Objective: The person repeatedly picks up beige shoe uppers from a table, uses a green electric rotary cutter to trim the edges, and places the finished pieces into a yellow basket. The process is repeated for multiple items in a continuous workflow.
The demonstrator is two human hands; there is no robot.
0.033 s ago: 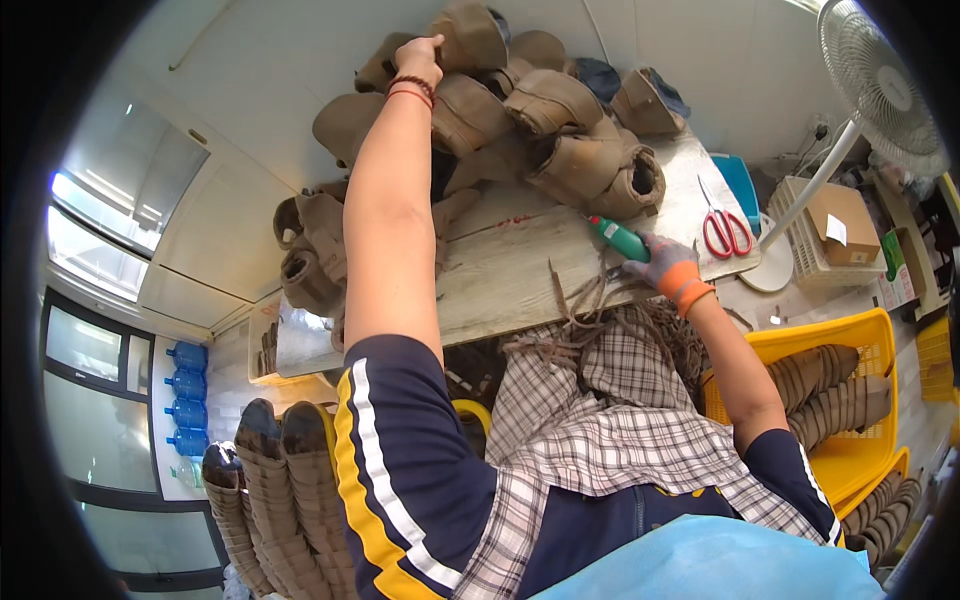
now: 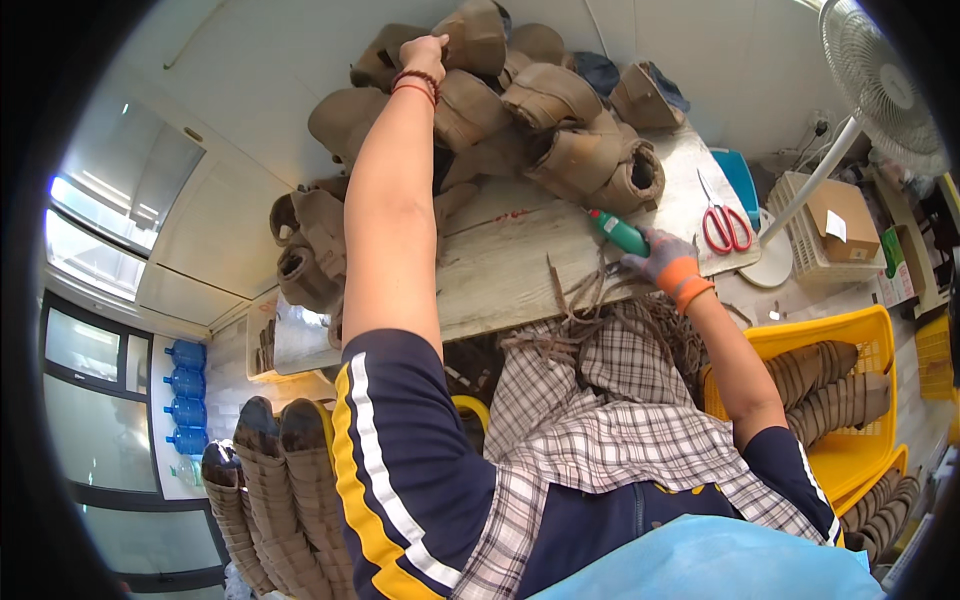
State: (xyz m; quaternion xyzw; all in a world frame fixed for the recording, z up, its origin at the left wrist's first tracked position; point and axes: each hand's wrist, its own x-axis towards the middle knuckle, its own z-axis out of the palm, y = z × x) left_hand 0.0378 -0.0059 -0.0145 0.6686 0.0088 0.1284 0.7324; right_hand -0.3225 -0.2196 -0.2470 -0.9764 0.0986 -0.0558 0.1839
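- The bench (image 2: 500, 285) carries the work before me, its front edge just beyond my apron.
- The heap of brown fabric pieces (image 2: 560, 165) crowds the far edge; they lean on one another, so I judge a gentle pull safer than a hard tug.
- Brown strips (image 2: 570, 320) hang in a tangle over the front edge; my right wrist does well to stay clear of their loops.
- The top piece (image 2: 475, 38) sits high on the heap, toward the far edge. My bare left hand (image 2: 424, 54) touches its left side, fingers curled; I cannot tell whether they are clamped on it. A firm pinch on one layer would serve best.
- Scissors (image 2: 727, 230) lie near the front right corner, blades toward the far edge.
- The green tool (image 2: 622, 237) is clamped in my gloved right hand (image 2: 667, 258) above the front edge, left of that corner. Its red end points toward the heap, so I'd best hold it low.
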